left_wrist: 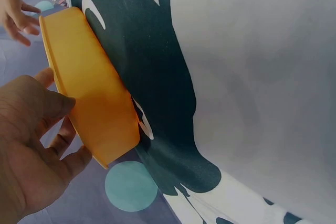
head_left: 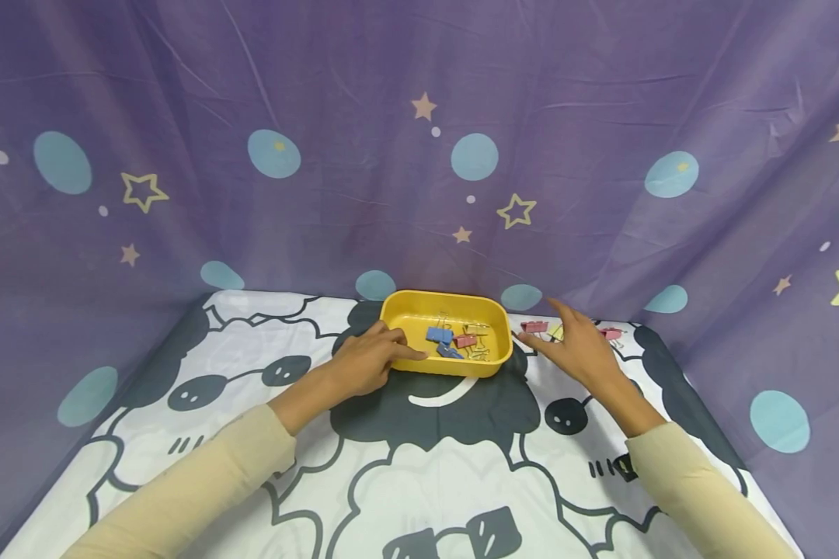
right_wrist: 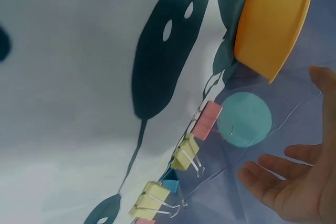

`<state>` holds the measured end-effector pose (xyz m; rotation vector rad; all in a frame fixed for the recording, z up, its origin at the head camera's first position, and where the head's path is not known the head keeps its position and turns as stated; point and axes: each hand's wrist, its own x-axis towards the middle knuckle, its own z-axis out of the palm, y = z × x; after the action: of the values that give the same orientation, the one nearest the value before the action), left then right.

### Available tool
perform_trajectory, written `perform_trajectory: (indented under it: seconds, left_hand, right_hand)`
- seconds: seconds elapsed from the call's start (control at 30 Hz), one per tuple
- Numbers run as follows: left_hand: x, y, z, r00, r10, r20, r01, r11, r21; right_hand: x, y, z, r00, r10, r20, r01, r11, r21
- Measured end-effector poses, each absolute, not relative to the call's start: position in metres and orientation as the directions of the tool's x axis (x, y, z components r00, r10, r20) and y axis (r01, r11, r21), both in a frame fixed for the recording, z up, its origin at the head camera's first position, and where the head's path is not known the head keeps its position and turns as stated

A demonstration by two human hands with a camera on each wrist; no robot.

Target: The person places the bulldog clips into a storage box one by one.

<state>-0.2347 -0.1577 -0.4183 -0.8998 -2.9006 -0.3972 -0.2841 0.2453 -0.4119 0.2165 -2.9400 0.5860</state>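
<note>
A yellow plastic tray (head_left: 454,368) stands at the back of the table, holding blue binder clips (head_left: 439,335), a pink binder clip (head_left: 464,341) and yellow ones. My left hand (head_left: 367,362) grips its left end; in the left wrist view the thumb (left_wrist: 62,104) presses the outside wall and the fingers curl at the rim. To the right of the tray, my right hand (head_left: 582,351) hovers with spread fingers and holds nothing. Near it in the right wrist view are a pink clip (right_wrist: 207,120), a yellow clip (right_wrist: 185,152), a blue clip (right_wrist: 170,181) and another yellow clip (right_wrist: 149,200).
A white cloth with dark cartoon faces (head_left: 440,473) covers the table. Behind the tray hangs a purple curtain (head_left: 363,210) with stars and blue ovals. Another pink clip (head_left: 611,335) lies near the back edge, right of the right hand.
</note>
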Motion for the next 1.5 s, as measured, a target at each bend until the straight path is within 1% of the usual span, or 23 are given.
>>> perform_trajectory:
  seconds: [0.23,0.37,0.63,0.93,1.27,1.5]
  left_hand:
    - [-0.235,-0.158,-0.419,-0.829,0.539,0.148,0.559,0.799,0.222]
    - [-0.235,-0.158,-0.419,-0.830,0.537,0.150,0.558,0.801,0.219]
    - [-0.236,-0.157,-0.421,-0.829,0.539,0.148,0.559,0.801,0.214]
    - [-0.236,-0.157,-0.422,-0.830,0.536,0.155,0.558,0.803,0.208]
    - [-0.236,-0.157,-0.423,-0.829,0.536,0.159,0.559,0.802,0.211]
    - [-0.235,-0.157,-0.422,-0.829,0.536,0.159,0.559,0.801,0.214]
  right_hand:
    - [-0.284,0.260,-0.417,-0.979,-0.113,0.170,-0.171,0.910,-0.377]
    - [-0.282,0.267,-0.420,-0.984,-0.094,0.154,-0.147,0.912,-0.382]
    - [-0.278,0.282,-0.427,-0.985,-0.074,0.157,-0.127,0.924,-0.362]
    - [-0.271,0.297,-0.435,-0.981,-0.096,0.171,-0.148,0.933,-0.329]
    - [-0.269,0.313,-0.433,-0.990,-0.046,0.130,-0.084,0.950,-0.301]
    - [-0.270,0.328,-0.436,-0.992,-0.035,0.121,-0.070,0.951,-0.300]
